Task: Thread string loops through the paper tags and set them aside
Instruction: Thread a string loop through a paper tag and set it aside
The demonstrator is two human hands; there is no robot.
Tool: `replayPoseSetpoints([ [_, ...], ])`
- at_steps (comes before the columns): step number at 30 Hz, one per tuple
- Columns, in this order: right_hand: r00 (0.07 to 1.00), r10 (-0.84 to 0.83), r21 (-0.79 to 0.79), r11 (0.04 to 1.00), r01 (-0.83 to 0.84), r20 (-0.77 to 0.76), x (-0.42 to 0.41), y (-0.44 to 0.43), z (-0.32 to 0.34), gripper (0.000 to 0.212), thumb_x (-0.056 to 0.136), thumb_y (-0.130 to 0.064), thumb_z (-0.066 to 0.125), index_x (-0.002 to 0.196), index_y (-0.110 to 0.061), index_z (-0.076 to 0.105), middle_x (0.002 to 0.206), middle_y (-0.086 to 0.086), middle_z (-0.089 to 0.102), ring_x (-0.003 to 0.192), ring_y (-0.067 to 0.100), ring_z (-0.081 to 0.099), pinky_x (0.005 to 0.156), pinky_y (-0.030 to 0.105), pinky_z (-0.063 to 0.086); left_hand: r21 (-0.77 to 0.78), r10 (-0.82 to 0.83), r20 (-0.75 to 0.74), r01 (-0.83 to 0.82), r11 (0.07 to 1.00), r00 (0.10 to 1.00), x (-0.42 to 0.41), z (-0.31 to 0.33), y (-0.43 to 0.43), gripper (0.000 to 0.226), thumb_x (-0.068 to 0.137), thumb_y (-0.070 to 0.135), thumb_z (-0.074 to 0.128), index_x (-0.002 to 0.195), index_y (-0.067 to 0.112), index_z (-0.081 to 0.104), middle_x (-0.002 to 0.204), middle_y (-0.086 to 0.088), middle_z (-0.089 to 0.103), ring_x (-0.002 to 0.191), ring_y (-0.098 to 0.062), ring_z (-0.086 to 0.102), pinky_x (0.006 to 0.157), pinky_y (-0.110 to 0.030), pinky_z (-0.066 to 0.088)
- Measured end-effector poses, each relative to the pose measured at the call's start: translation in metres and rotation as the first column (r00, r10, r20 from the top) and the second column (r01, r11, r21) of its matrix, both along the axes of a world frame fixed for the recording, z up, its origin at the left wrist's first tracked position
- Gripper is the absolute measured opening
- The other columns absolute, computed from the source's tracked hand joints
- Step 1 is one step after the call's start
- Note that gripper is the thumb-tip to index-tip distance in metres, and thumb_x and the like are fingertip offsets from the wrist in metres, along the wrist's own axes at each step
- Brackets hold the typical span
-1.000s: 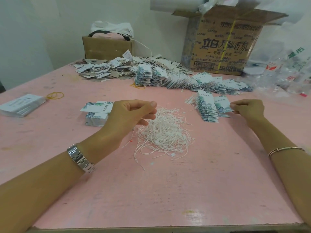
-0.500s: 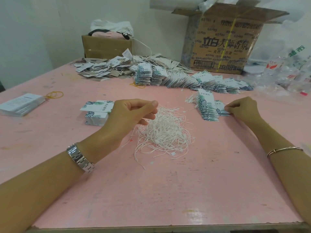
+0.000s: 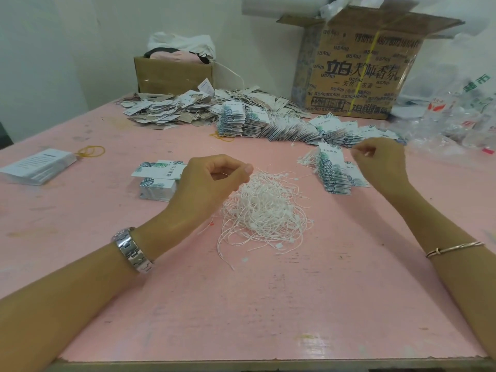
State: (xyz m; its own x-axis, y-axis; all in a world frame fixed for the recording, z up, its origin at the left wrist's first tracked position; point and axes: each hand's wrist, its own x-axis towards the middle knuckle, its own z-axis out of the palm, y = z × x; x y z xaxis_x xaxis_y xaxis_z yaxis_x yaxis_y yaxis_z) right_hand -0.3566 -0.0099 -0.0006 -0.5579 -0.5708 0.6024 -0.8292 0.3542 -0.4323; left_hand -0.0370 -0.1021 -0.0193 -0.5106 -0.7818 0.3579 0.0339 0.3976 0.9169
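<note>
Over string pile [image 3: 268, 210], left grip [image 3: 209, 181] pinching strand [image 3: 224, 174]

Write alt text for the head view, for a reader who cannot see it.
A person's left hand pinches one thin white strand above a tangled pile of white string loops on a pink table, while the curled right hand hovers beside a fanned stack of leaf-printed paper tags.
</note>
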Motion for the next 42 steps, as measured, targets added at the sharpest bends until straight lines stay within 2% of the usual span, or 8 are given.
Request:
replayPoseSetpoints([
  [5,0.896,0.442,-0.02,0.896,-0.443,-0.047,0.083,-0.005,0.007,0.012,0.092,-0.013,0.066,0.098,-0.003,0.073,0.084,0.001,0.065,0.068,0.004,0.049,0.063,0.008,0.036,-0.192,0.057,0.157,-0.026,0.981,0.986,0.001,-0.005,-0.002,0.011,0.086,0.042,0.071,0.086,0.031,0.073,0.08,0.015,0.07,0.069,-0.01,0.06,0.065,-0.022,0.047],
  [10,0.723,0.69,0.105,0.718,-0.688,0.016,0.13,-0.003,0.0,0.018,0.093,-0.03,0.065,0.101,-0.016,0.075,0.091,-0.001,0.064,0.083,0.012,0.051,0.072,0.023,0.042,-0.316,0.064,0.257,0.022,0.949,0.964,0.0,-0.009,0.002,0.005,0.083,0.044,0.072,0.086,0.041,0.072,0.091,0.011,0.063,0.07,-0.007,0.05,0.067,-0.022,0.042],
  [17,0.72,0.694,0.162,0.713,-0.682,-0.019,0.135,-0.004,-0.006,0.012,0.087,-0.027,0.074,0.091,-0.016,0.077,0.087,-0.001,0.061,0.084,0.012,0.047,0.075,0.029,0.038,-0.349,0.069,0.257,0.026,0.937,0.964,-0.001,-0.01,0.004,0.005,0.084,0.03,0.075,0.084,0.034,0.072,0.082,0.013,0.056,0.07,-0.005,0.045,0.062,-0.014,0.034],
  [23,0.648,0.748,-0.104,0.662,-0.742,0.144,0.139,-0.001,0.002,0.01,0.088,-0.022,0.073,0.089,-0.014,0.078,0.084,0.004,0.063,0.074,0.018,0.049,0.066,0.032,0.037,-0.392,0.102,0.147,-0.037,0.919,0.984,-0.001,-0.002,0.008,0.014,0.087,0.026,0.071,0.078,0.035,0.064,0.085,0.01,0.058,0.069,-0.005,0.047,0.062,-0.017,0.035],
  [26,0.593,0.781,-0.204,0.624,-0.754,0.197,0.139,0.002,0.009,0.017,0.088,-0.024,0.07,0.095,-0.011,0.078,0.086,0.008,0.064,0.076,0.036,0.051,0.066,0.043,0.04,-0.395,0.106,0.068,-0.071,0.916,0.992,0.0,0.004,0.008,0.012,0.089,0.023,0.069,0.081,0.029,0.063,0.084,0.014,0.059,0.07,-0.006,0.048,0.062,-0.015,0.034],
  [32,0.641,0.751,-0.163,0.66,-0.734,0.159,0.135,0.004,0.012,0.012,0.082,-0.023,0.076,0.087,-0.013,0.077,0.08,0.005,0.065,0.065,0.01,0.043,0.061,0.022,0.034,-0.331,0.05,-0.098,-0.08,0.94,0.994,0.002,0.011,0.009,0.006,0.093,0.02,0.064,0.087,0.02,0.061,0.082,0.009,0.065,0.07,-0.002,0.052,0.061,-0.018,0.038],
  [38,0.648,0.74,-0.241,0.671,-0.701,0.179,0.127,0.003,0.014,0.012,0.084,-0.022,0.074,0.086,-0.01,0.075,0.079,0.003,0.066,0.06,0.013,0.037,0.057,0.024,0.032,-0.244,0.036,-0.187,-0.082,0.966,0.982,0.004,0.016,0.009,0.005,0.094,0.018,0.061,0.088,0.019,0.06,0.076,0.012,0.069,0.077,-0.008,0.06,0.074,-0.042,0.045],
  [42,0.574,0.751,-0.388,0.66,-0.643,0.326,0.121,0.003,0.018,0.005,0.086,-0.019,0.071,0.086,-0.014,0.072,0.073,0.007,0.063,0.056,0.009,0.044,0.053,0.019,0.034,-0.168,0.041,-0.204,-0.076,0.983,0.978,0.004,0.015,0.005,0.009,0.094,0.019,0.064,0.086,0.024,0.064,0.069,0.014,0.066,0.072,-0.005,0.059,0.069,-0.034,0.046],
])
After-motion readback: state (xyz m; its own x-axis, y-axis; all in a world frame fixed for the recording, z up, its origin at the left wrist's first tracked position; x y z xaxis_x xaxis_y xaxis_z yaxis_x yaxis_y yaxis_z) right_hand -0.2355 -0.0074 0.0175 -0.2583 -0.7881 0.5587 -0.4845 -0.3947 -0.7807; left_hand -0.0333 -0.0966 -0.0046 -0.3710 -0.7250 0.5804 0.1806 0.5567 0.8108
